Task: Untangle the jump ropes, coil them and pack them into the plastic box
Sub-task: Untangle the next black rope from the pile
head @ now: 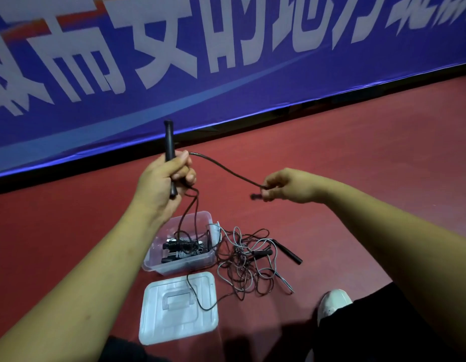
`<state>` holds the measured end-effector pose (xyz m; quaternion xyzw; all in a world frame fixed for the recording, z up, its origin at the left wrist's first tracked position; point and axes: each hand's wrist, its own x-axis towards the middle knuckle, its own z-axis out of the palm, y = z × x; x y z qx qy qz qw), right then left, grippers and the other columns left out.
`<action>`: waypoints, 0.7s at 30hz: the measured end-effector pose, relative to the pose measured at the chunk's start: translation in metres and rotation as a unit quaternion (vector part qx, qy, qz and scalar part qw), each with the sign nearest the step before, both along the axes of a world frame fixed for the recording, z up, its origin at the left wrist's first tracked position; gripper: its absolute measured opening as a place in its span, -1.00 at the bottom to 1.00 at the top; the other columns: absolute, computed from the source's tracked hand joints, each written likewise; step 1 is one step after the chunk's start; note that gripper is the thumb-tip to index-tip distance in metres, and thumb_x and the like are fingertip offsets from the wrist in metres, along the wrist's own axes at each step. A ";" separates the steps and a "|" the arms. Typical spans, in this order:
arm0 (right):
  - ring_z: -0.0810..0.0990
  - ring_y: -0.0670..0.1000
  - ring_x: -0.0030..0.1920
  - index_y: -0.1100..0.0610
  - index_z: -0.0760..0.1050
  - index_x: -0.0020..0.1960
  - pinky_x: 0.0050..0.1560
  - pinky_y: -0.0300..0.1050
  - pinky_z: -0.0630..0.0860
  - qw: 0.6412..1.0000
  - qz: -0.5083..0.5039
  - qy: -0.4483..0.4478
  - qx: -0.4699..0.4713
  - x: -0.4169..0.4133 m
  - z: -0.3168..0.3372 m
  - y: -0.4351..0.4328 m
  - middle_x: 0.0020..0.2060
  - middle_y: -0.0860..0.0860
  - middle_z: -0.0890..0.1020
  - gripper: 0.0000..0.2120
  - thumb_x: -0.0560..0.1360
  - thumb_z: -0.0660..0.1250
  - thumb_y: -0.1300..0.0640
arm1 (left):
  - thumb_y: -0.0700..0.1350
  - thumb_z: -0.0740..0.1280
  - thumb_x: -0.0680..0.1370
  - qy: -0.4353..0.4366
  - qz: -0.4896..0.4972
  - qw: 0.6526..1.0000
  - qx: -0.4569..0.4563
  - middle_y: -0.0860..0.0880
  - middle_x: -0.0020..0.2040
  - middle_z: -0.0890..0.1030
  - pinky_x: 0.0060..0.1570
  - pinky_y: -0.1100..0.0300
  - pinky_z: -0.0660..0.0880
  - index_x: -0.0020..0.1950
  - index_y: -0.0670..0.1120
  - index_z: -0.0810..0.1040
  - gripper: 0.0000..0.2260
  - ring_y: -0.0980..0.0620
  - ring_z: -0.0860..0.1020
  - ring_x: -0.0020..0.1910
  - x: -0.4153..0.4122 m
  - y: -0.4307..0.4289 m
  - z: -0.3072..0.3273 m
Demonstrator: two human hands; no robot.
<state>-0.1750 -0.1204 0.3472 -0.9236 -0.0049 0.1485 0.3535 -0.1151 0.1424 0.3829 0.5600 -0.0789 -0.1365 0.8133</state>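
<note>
In mid-frame the left hand (164,178) is gripping a black handle (169,139) upright, fingers (186,176) curled round it, while the right hand (280,185) is pinching the thin dark cord (226,167) arching between both hands. More cord is hanging toward the one clear box (200,259) on the red floor (357,178), where coiled ropes (183,249) are lying. One lid (153,325) is lying below it, and one tangle (248,267) with two black handles is sprawling right of the box.

Plastic box (190,263) holds coiled ropes (183,248); tangled ropes (246,259) lie beside; black rope (226,168) held above.
</note>
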 end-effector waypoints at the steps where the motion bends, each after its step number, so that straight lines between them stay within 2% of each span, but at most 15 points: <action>1: 0.58 -0.09 -0.23 0.17 0.60 -0.03 -0.14 -0.15 0.55 1.000 -0.013 0.005 0.014 0.001 -0.002 -0.001 -0.23 -0.01 0.65 -0.87 0.59 0.33 0.12 | -0.27 0.23 0.60 0.008 0.000 1.000 0.007 0.07 -0.52 0.30 -0.31 0.26 0.38 -0.18 -0.17 0.44 -0.85 0.05 0.27 -0.39 0.000 0.000 -0.002; 3: 0.61 -0.01 -0.31 0.19 0.57 -0.06 -0.29 -0.10 0.61 1.000 -0.027 0.000 0.013 0.001 -0.001 0.000 -0.24 0.06 0.64 -0.83 0.61 0.28 0.13 | -0.25 0.23 0.62 0.020 -0.001 0.999 0.049 0.03 -0.47 0.41 -0.28 0.25 0.41 -0.11 -0.19 0.49 -0.87 0.04 0.40 -0.39 0.003 -0.001 -0.006; 4: 0.56 0.01 -0.39 0.19 0.57 -0.08 -0.40 -0.14 0.54 0.999 -0.033 -0.007 0.020 0.001 0.001 0.002 -0.29 0.07 0.62 -0.81 0.62 0.26 0.13 | -0.23 0.24 0.63 0.004 0.009 0.992 0.123 -0.02 -0.41 0.49 -0.24 0.23 0.43 -0.04 -0.19 0.53 -0.89 0.02 0.50 -0.36 0.005 -0.001 -0.008; 5: 0.48 0.01 -0.46 0.20 0.56 -0.10 -0.48 -0.18 0.44 0.998 -0.044 -0.014 0.051 0.001 0.005 0.004 -0.34 0.07 0.58 -0.80 0.63 0.25 0.14 | -0.20 0.26 0.63 -0.033 0.017 0.968 0.250 -0.07 -0.30 0.57 -0.19 0.19 0.44 0.05 -0.19 0.56 -0.89 -0.02 0.57 -0.28 0.008 0.001 -0.011; 7: 0.32 0.00 -0.53 0.25 0.54 -0.10 -0.53 -0.24 0.23 0.979 -0.081 -0.014 0.187 0.001 0.014 0.013 -0.43 0.07 0.48 -0.79 0.64 0.23 0.19 | -0.11 0.29 0.63 -0.122 0.027 0.842 0.525 -0.12 -0.15 0.60 -0.16 0.14 0.40 0.12 -0.17 0.57 -0.84 -0.13 0.59 -0.14 0.012 0.007 -0.021; 8: 0.26 -0.02 -0.55 0.27 0.52 -0.10 -0.53 -0.26 0.15 0.959 -0.099 -0.003 0.266 0.001 0.019 0.017 -0.45 0.07 0.43 -0.80 0.64 0.22 0.21 | -0.08 0.29 0.63 -0.137 0.022 0.806 0.576 -0.11 -0.13 0.59 -0.18 0.14 0.40 0.11 -0.15 0.56 -0.84 -0.15 0.57 -0.11 0.010 0.007 -0.025; 9: 0.23 -0.05 -0.56 0.28 0.50 -0.10 -0.52 -0.27 0.10 0.935 -0.113 0.010 0.336 0.000 0.024 0.021 -0.46 0.06 0.39 -0.80 0.64 0.20 0.22 | -0.06 0.29 0.63 -0.122 0.015 0.815 0.566 -0.10 -0.12 0.59 -0.16 0.12 0.44 0.11 -0.11 0.56 -0.84 -0.17 0.58 -0.08 0.006 0.005 -0.028; 10: 0.20 -0.07 -0.58 0.28 0.49 -0.10 -0.51 -0.27 0.07 0.912 -0.124 0.024 0.389 0.000 0.029 0.026 -0.46 0.05 0.37 -0.80 0.64 0.19 0.23 | -0.05 0.29 0.63 -0.096 0.004 0.848 0.521 -0.09 -0.07 0.62 -0.06 0.08 0.52 0.13 -0.08 0.56 -0.85 -0.16 0.60 -0.03 0.002 0.003 -0.031; 12: 0.18 -0.09 -0.60 0.26 0.47 -0.12 -0.49 -0.23 0.02 0.878 -0.144 0.049 0.454 -0.002 0.034 0.035 -0.45 0.03 0.37 -0.79 0.64 0.16 0.23 | -0.11 0.28 0.64 -0.014 -0.041 0.925 0.378 -0.12 0.01 0.66 0.07 0.02 0.60 0.20 -0.14 0.57 -0.80 -0.12 0.64 0.06 -0.006 -0.008 -0.030; 13: 0.17 -0.09 -0.60 0.24 0.47 -0.13 -0.50 -0.24 0.01 0.865 -0.157 0.063 0.473 -0.003 0.036 0.039 -0.45 0.02 0.37 -0.78 0.64 0.14 0.22 | -0.14 0.26 0.64 0.045 -0.085 0.952 0.292 -0.17 0.03 0.68 0.03 0.03 0.63 0.24 -0.19 0.55 -0.77 -0.13 0.66 0.04 -0.012 -0.014 -0.027; 14: 0.17 -0.10 -0.60 0.22 0.46 -0.13 -0.53 -0.27 0.03 0.853 -0.173 0.076 0.487 -0.003 0.036 0.042 -0.45 0.01 0.38 -0.78 0.64 0.14 0.21 | -0.15 0.23 0.64 0.102 -0.130 0.964 0.209 -0.23 0.04 0.68 -0.02 0.02 0.65 0.27 -0.21 0.52 -0.76 -0.16 0.68 -0.01 -0.019 -0.020 -0.024; 15: 0.18 -0.11 -0.60 0.21 0.46 -0.13 -0.56 -0.29 0.05 0.840 -0.189 0.086 0.500 -0.003 0.037 0.044 -0.45 -0.01 0.40 -0.78 0.64 0.13 0.20 | -0.16 0.21 0.65 0.145 -0.167 0.964 0.150 -0.29 0.04 0.66 -0.07 -0.02 0.65 0.28 -0.20 0.50 -0.76 -0.20 0.68 -0.06 -0.026 -0.024 -0.020; 17: 0.22 -0.13 -0.60 0.19 0.44 -0.14 -0.60 -0.33 0.10 0.812 -0.220 0.106 0.531 -0.001 0.036 0.045 -0.47 -0.03 0.43 -0.78 0.65 0.14 0.18 | -0.17 0.15 0.66 0.158 -0.222 0.954 0.124 -0.35 -0.01 0.65 -0.14 -0.05 0.65 0.28 -0.18 0.46 -0.76 -0.25 0.68 -0.14 -0.036 -0.028 -0.016; 19: 0.27 -0.15 -0.60 0.18 0.42 -0.15 -0.62 -0.36 0.14 0.780 -0.239 0.126 0.565 -0.001 0.037 0.043 -0.49 -0.03 0.46 -0.78 0.65 0.14 0.18 | -0.20 0.11 0.67 0.145 -0.250 0.949 0.128 -0.33 -0.14 0.65 -0.30 0.06 0.65 0.30 -0.23 0.45 -0.74 -0.19 0.65 -0.29 -0.040 -0.028 -0.015; 21: 0.29 -0.16 -0.59 0.19 0.40 -0.17 -0.62 -0.37 0.17 0.762 -0.246 0.134 0.584 -0.001 0.037 0.042 -0.46 -0.02 0.46 -0.78 0.64 0.14 0.20 | -0.22 0.12 0.66 0.152 -0.246 0.951 0.113 -0.24 -0.27 0.59 -0.45 0.18 0.52 0.31 -0.29 0.44 -0.72 -0.06 0.53 -0.43 -0.041 -0.027 -0.015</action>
